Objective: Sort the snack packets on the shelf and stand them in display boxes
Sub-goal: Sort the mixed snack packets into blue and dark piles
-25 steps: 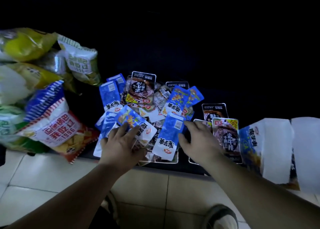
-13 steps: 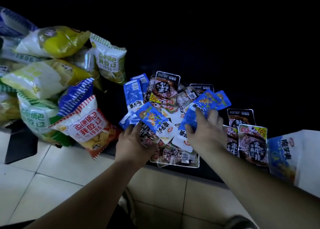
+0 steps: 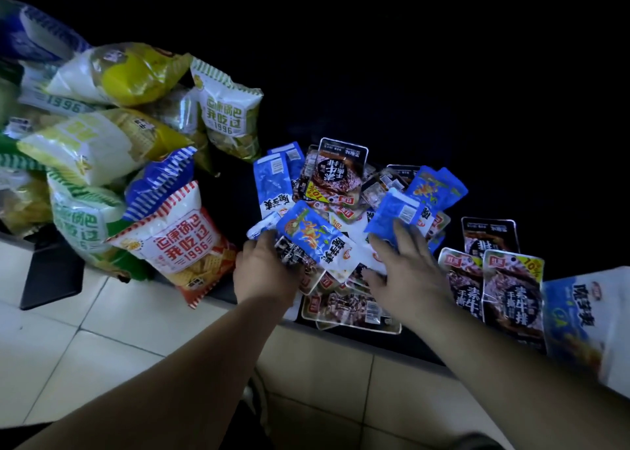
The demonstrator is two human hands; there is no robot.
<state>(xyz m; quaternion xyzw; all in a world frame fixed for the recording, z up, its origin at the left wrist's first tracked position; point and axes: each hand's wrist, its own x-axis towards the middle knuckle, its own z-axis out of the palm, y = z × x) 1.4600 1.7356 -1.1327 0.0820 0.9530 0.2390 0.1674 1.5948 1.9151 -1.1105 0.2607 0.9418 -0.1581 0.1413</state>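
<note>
Two blue packets decide my next move. Both sit in the heap [image 3: 341, 190] of small packets on the dark shelf [image 3: 238, 194], to the left of the display box [image 3: 579, 316].

The barcode-up blue packet [image 3: 395, 212] is on the side of the heap nearer the box, and the right hand [image 3: 409, 269] is the closer hand to it. Its fingers are nearly straight and spread, with the fingertips pressing on the packet's near edge, and I can see nothing pinched. The packet's long axis runs roughly along the shelf, with its white lettered end pointing toward the box.

The front-up blue packet [image 3: 308, 233] is on the side of the heap farther from the box, lying over the left hand [image 3: 266, 272]. That hand's fingers curl under it out of sight, so I judge it is held, not merely touched. Its long axis slants, with the picture end away from the box and the white end toward the box and the shelf's front edge.

Both white ends therefore point toward the box, and I'd judge each packet needs turning upright before it can stand.

Two brown packets [image 3: 511, 289] lie just beside the box, touching its left wall, with their lettering upright to my view. The big chip bags [image 3: 180, 245] are piled well beyond the heap from the box.
</note>
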